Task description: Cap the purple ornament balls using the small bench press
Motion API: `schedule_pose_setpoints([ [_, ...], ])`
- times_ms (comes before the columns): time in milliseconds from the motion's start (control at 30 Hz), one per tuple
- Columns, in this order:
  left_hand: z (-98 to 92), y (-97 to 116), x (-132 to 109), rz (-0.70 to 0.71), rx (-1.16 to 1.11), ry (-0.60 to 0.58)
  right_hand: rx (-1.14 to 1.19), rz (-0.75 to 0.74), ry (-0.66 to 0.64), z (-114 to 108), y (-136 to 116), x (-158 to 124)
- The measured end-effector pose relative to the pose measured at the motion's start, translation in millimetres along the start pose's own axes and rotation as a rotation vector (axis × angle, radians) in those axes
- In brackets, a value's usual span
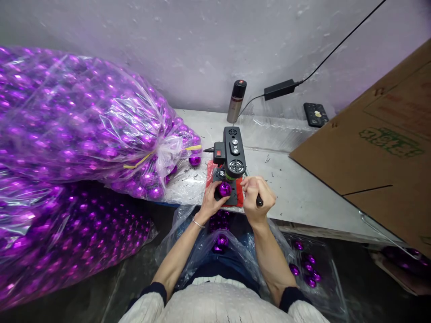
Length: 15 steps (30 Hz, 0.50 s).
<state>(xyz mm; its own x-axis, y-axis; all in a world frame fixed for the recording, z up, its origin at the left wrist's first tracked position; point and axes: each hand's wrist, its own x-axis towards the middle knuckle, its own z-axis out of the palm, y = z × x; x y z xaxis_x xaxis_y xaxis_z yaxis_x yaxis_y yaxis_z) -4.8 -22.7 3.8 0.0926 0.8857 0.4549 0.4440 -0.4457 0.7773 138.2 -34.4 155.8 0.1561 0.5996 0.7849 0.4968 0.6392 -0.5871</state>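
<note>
My left hand is closed around a shiny purple ball, holding it under the head of a small black benchtop machine that stands on a red mat. My right hand is a fist around a dark handle at the machine's right side. Both hands sit at the near edge of the grey worktable. On my lap lies a clear plastic bag with more purple balls.
Two huge clear bags of purple balls fill the left. A large cardboard sheet leans at the right. A metal flask, a power adapter and a small black device stand at the back. A clear tray with purple balls lies lower right.
</note>
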Motion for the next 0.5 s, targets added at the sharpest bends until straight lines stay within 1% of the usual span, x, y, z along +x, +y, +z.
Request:
schedule_pose_setpoints([
  [67,-1.8,5,-23,0.076,0.059,-0.041,0.001,-0.01,-0.012,-1,-3,3],
  [133,-5.8,10,-45,0.124,0.128,-0.116,-0.002,-0.049,-0.017,-2,-2,0],
  [200,-13.7,10,-54,0.12,0.18,-0.158,-0.001,-0.089,-0.023,-1,2,-6],
  [233,-19.3,8,-50,0.095,0.2,-0.148,0.0,-0.106,-0.023,-1,5,-9],
  [267,-26.0,4,-41,0.053,0.216,-0.116,0.002,-0.119,-0.02,-1,7,-12],
  [300,-33.4,-1,-27,-0.01,0.234,-0.063,0.003,-0.126,-0.018,0,8,-13],
  [333,-41.0,-6,-8,-0.094,0.254,0.006,0.002,-0.129,-0.015,0,10,-15],
  [400,-55.0,-20,36,-0.309,0.277,0.162,-0.003,-0.129,-0.015,1,11,-17],
  [433,-60.3,-26,59,-0.41,0.264,0.208,-0.004,-0.131,-0.015,1,12,-17],
  [500,-66.6,-34,96,-0.565,0.214,0.22,-0.007,-0.14,-0.014,2,12,-18],
])
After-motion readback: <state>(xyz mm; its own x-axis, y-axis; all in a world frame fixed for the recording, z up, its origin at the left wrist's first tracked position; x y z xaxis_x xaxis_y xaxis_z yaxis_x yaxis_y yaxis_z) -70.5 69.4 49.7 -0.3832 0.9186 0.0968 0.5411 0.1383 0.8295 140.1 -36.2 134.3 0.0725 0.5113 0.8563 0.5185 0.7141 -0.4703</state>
